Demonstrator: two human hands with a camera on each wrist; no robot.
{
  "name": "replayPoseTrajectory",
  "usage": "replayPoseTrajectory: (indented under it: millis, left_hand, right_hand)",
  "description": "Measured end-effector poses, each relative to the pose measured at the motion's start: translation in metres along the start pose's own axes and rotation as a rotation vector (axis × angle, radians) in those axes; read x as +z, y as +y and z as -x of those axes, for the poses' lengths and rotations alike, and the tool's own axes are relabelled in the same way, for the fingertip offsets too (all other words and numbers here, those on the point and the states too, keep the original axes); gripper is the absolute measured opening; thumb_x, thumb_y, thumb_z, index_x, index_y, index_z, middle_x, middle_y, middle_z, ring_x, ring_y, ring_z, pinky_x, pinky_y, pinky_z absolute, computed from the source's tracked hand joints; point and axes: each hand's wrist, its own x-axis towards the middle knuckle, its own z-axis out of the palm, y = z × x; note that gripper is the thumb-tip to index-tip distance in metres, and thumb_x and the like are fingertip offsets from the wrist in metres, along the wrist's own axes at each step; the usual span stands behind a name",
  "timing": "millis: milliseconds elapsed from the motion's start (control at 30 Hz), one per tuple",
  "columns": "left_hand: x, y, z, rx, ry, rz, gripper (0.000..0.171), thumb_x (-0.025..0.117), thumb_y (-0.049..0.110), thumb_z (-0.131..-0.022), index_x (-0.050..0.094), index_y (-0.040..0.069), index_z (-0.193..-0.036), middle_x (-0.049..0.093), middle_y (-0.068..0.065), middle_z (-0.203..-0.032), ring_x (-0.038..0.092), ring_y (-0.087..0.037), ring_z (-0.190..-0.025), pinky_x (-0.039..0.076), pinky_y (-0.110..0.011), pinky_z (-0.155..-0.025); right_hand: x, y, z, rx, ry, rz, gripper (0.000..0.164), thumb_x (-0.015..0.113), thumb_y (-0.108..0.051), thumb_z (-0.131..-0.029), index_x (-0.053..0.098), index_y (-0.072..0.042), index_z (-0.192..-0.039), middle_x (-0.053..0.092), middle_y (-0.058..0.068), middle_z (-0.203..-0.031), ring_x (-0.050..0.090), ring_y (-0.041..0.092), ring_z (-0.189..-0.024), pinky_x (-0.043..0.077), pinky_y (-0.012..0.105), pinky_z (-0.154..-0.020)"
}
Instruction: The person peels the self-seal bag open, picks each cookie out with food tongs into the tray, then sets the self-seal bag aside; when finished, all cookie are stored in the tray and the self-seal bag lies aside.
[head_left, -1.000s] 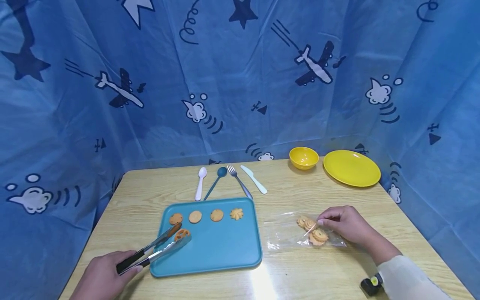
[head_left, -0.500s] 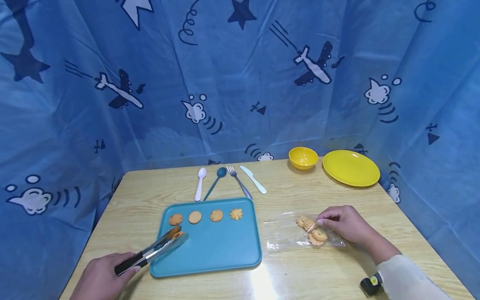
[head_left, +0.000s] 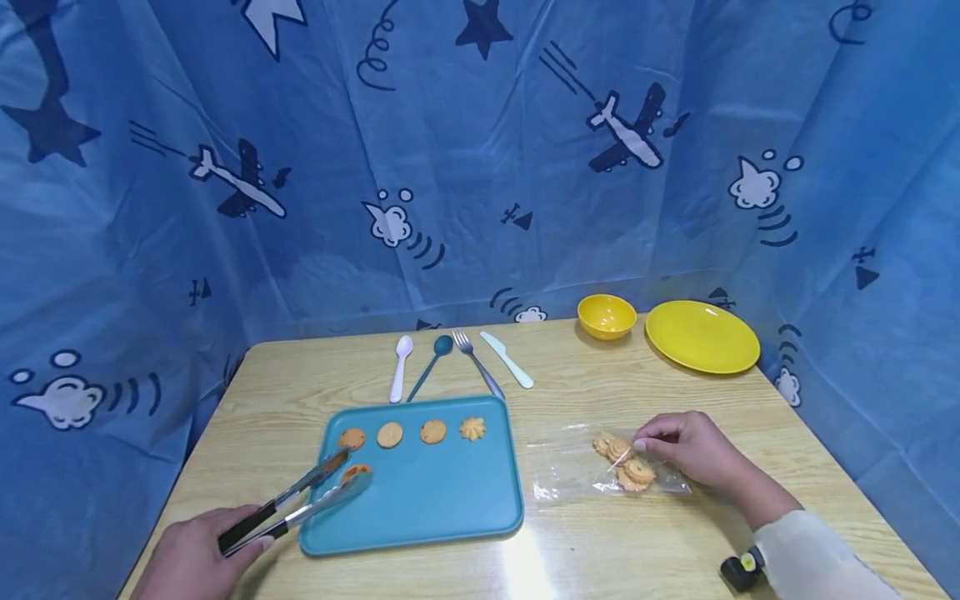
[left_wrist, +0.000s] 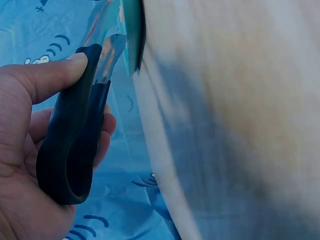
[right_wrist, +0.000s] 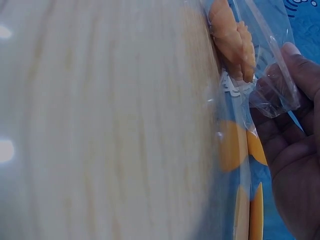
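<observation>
My left hand (head_left: 197,550) grips a pair of metal tongs (left_wrist: 70,135) by its black handles. The tong arms are spread over the left side of a teal tray (head_left: 420,500), one tip on either side of a pretzel-shaped cookie (head_left: 356,472) that is partly covered by the nearer arm. Behind it, a row of several cookies (head_left: 390,434) lies along the tray's far side. On the right, my right hand (head_left: 686,446) pinches the edge of a clear plastic bag (head_left: 558,475). Several ridged cookies (head_left: 636,474) lie inside the bag, and they show at the top of the right wrist view.
Beyond the tray lie a white spoon (head_left: 401,368), a teal spoon (head_left: 442,344), a fork (head_left: 480,367) and a pale knife (head_left: 508,360). A yellow bowl (head_left: 607,317) and yellow plate (head_left: 703,337) stand at the back right. A patterned blue curtain (head_left: 480,167) surrounds the table.
The tongs drew together around the pretzel-shaped cookie half a second ago and have spread apart again. That cookie sits slightly further left than a second ago. The right hand and bag stay put.
</observation>
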Motion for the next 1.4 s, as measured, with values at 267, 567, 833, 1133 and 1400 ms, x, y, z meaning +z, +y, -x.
replayPoseTrajectory:
  millis: [267,567,833,1133,1400]
  left_hand:
    - [-0.005,0.022,-0.003,0.109,0.047,0.042,0.056,0.082,0.05,-0.083,0.075,0.012,-0.123,0.076,-0.01,-0.111,0.072,-0.025,-0.094,0.058,-0.044,-0.077]
    - [0.004,0.074,-0.015,0.29,0.07,0.083,0.044,0.081,0.046,-0.084,0.076,0.022,-0.121,0.076,0.002,-0.112,0.071,-0.016,-0.098,0.058,-0.04,-0.08]
    - [0.027,0.142,-0.034,0.43,0.071,0.092,0.033,0.083,0.04,-0.084,0.079,0.028,-0.115,0.076,0.012,-0.105,0.068,-0.01,-0.098,0.056,-0.04,-0.086]
    - [0.056,0.187,-0.055,0.591,0.043,0.129,0.036,0.08,0.039,-0.089,0.077,0.024,-0.121,0.076,0.005,-0.115,0.07,-0.017,-0.105,0.057,-0.039,-0.085]
    - [0.064,0.21,-0.065,0.634,-0.004,0.125,0.039,0.076,0.042,-0.092,0.075,0.021,-0.124,0.075,0.003,-0.118,0.069,-0.02,-0.111,0.056,-0.045,-0.093]
  right_hand:
    - [0.002,0.0,0.001,-0.025,0.005,-0.001,0.021,0.075,-0.04,-0.091,0.081,-0.022,-0.1,0.077,-0.005,-0.097,0.066,0.011,-0.084,0.055,0.025,-0.074]
    - [0.001,0.0,0.002,-0.011,0.003,-0.003,0.013,0.076,-0.033,-0.092,0.081,-0.022,-0.099,0.077,-0.004,-0.098,0.067,0.011,-0.085,0.056,0.024,-0.075]
    - [-0.002,0.001,0.001,-0.016,0.001,-0.01,0.015,0.076,-0.036,-0.092,0.081,-0.023,-0.099,0.077,-0.006,-0.098,0.068,0.012,-0.086,0.056,0.025,-0.076]
    - [-0.001,-0.003,-0.001,-0.02,-0.014,-0.005,0.01,0.074,-0.03,-0.094,0.08,-0.024,-0.098,0.077,-0.005,-0.1,0.068,0.014,-0.089,0.057,0.025,-0.077]
    - [-0.001,-0.005,-0.001,-0.028,-0.013,0.01,0.008,0.075,-0.027,-0.094,0.081,-0.023,-0.098,0.077,-0.006,-0.1,0.069,0.016,-0.092,0.057,0.024,-0.08]
